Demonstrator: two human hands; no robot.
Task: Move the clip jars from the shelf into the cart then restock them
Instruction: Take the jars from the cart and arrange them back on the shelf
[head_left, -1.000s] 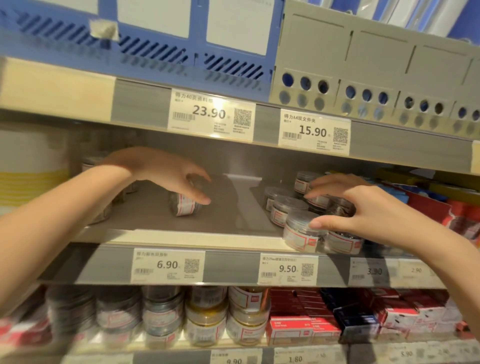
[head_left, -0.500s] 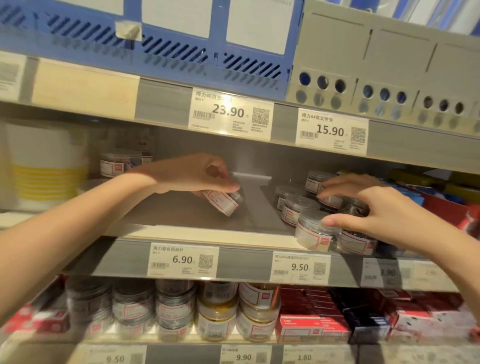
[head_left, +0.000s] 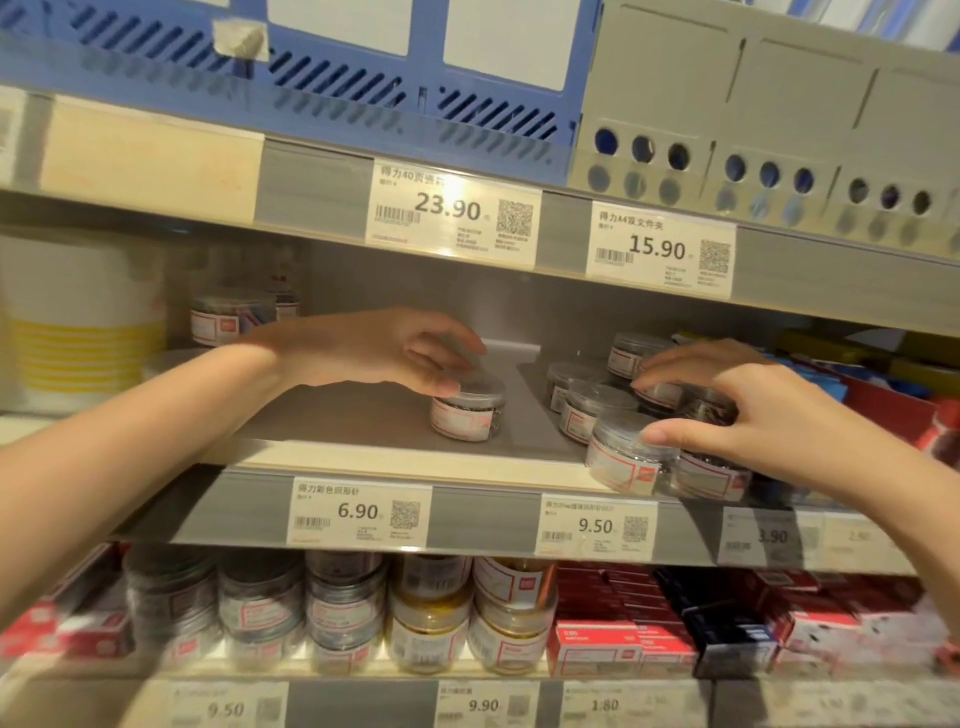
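A store shelf unit filled the view, and its middle shelf (head_left: 363, 415) carried the clip jars behind a rail of price tags. Above it stood a blue slotted crate (head_left: 322, 78) and, to its right, grey file boxes (head_left: 769, 104) with round holes. The shelf below held stacked jars (head_left: 343, 608) on the left and red boxes (head_left: 597, 639) on the right. A white and yellow tub (head_left: 83, 322) sat at the far left of the middle shelf, with a jar of coloured clips (head_left: 228, 317) just behind the left forearm.

The two hands were well apart. The left hand (head_left: 395, 353) reached in from the left, its fingers curled over the lid of a single jar (head_left: 467, 410) that stood upright on the bare grey middle of the shelf. The right hand (head_left: 753, 410) lay over the cluster of jars (head_left: 597, 395) at the right, thumb pressed to the rim of the front jar (head_left: 623, 457) at the shelf edge and fingers bent over the dark-filled jar (head_left: 711, 410) behind it; whether it truly gripped either I could not tell.
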